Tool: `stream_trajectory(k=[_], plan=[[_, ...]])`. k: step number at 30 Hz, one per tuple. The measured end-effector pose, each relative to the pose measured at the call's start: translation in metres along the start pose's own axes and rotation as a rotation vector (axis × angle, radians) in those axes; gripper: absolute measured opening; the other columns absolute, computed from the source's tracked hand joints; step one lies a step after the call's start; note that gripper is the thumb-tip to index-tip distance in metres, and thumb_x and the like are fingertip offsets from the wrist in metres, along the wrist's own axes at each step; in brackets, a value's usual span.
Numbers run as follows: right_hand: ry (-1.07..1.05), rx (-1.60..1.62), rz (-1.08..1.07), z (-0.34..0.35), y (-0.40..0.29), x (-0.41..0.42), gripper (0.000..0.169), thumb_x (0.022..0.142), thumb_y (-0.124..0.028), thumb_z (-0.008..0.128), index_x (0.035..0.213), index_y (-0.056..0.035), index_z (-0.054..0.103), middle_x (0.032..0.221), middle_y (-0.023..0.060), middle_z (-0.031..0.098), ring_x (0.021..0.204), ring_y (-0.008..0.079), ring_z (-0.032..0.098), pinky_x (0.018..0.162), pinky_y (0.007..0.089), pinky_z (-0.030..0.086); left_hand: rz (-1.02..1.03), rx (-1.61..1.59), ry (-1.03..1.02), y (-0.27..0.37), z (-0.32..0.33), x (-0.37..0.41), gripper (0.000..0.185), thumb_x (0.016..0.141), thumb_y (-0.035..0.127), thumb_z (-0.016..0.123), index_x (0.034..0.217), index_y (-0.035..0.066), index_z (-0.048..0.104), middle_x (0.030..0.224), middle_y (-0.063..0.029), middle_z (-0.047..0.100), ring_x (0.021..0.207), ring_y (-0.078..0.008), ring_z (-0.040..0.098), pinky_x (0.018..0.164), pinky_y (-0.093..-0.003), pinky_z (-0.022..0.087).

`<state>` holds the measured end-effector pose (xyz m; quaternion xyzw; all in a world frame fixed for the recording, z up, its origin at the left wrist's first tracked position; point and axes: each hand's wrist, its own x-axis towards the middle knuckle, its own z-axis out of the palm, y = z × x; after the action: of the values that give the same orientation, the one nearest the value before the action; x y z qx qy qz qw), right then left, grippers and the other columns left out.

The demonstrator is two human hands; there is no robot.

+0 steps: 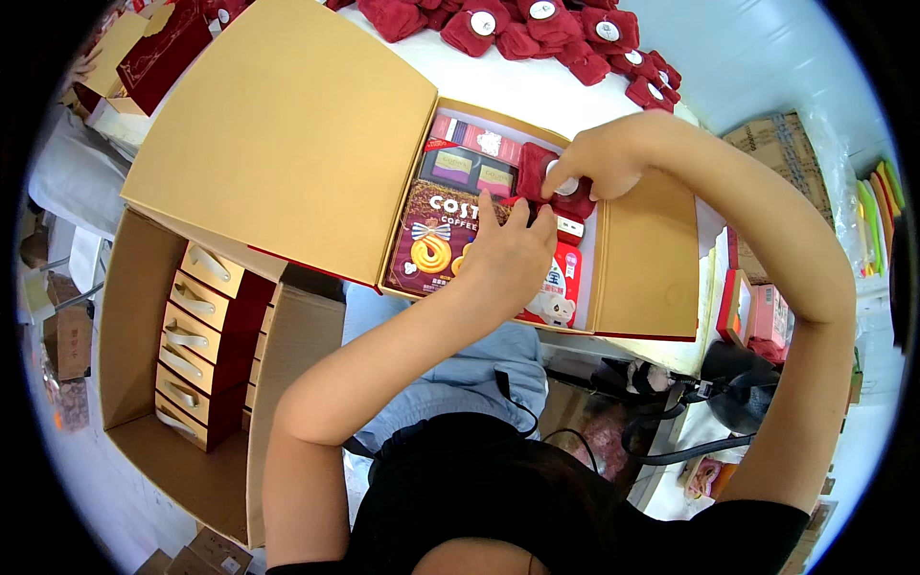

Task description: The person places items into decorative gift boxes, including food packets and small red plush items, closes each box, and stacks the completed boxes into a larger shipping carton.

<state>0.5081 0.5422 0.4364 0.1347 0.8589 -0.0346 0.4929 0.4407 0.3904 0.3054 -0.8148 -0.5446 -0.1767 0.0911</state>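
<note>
A gift box lies open before me, its large gold lid folded back to the left. Inside its upper right part is a folded dark-red cloth bundle with a round white tag. My right hand has its thumb and fingers on this bundle. My left hand spreads its fingers over the Costa Coffee cookie box, fingertips close to the bundle's lower edge. Above the cookies sit a Godiva chocolate pack and a slim pink box. A red-and-white candy pack is partly hidden by my left hand.
More tagged red cloth bundles are heaped on the white table. A cardboard carton at left holds several gold-and-red boxes with ribbon handles. Another open gift box stands at upper left, a person's hand beside it.
</note>
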Motion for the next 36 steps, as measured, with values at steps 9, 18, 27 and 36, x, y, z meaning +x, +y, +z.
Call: stream_trajectory(k=[9,18,27,36], plan=[[0.044,0.118,0.099,0.0,0.003,0.013,0.066,0.079,-0.003,0.052,0.14,-0.0199,0.033,0.126,0.016,0.052,0.108,0.0307,0.055,0.087,0.0371,0.045,0.006,0.013,0.009,-0.001,0.0,-0.002,0.045,0.077,0.013,0.055,0.119,-0.004,0.051,0.121,-0.0131,0.049,0.108,-0.029,0.049,0.089,-0.0599,0.037],[-0.152,0.669,0.246,-0.003,0.011,0.016,0.059,0.079,0.002,0.047,0.135,-0.0132,0.041,0.127,0.0154,0.05,0.102,0.0258,0.058,0.073,0.0347,0.052,0.031,-0.084,-0.062,-0.005,-0.004,-0.002,0.043,0.078,0.014,0.054,0.118,0.0,0.053,0.116,-0.0101,0.051,0.107,-0.0269,0.049,0.091,-0.06,0.036],[0.025,0.576,0.161,0.01,0.011,-0.005,0.067,0.075,-0.001,0.049,0.139,-0.0104,0.033,0.102,0.0157,0.062,0.092,0.0244,0.058,0.078,0.0331,0.045,0.035,-0.063,-0.073,-0.007,-0.003,-0.004,0.045,0.08,0.013,0.052,0.122,0.0,0.049,0.124,-0.0102,0.047,0.113,-0.0273,0.046,0.093,-0.0603,0.034],[0.117,0.569,0.154,0.043,0.037,0.024,0.066,0.077,-0.007,0.056,0.137,-0.0082,0.029,0.101,0.0169,0.06,0.098,0.0241,0.056,0.083,0.0334,0.042,0.034,-0.16,-0.077,-0.009,-0.009,0.001,0.039,0.079,0.012,0.054,0.116,-0.001,0.053,0.118,-0.0097,0.053,0.113,-0.0309,0.048,0.097,-0.057,0.032]])
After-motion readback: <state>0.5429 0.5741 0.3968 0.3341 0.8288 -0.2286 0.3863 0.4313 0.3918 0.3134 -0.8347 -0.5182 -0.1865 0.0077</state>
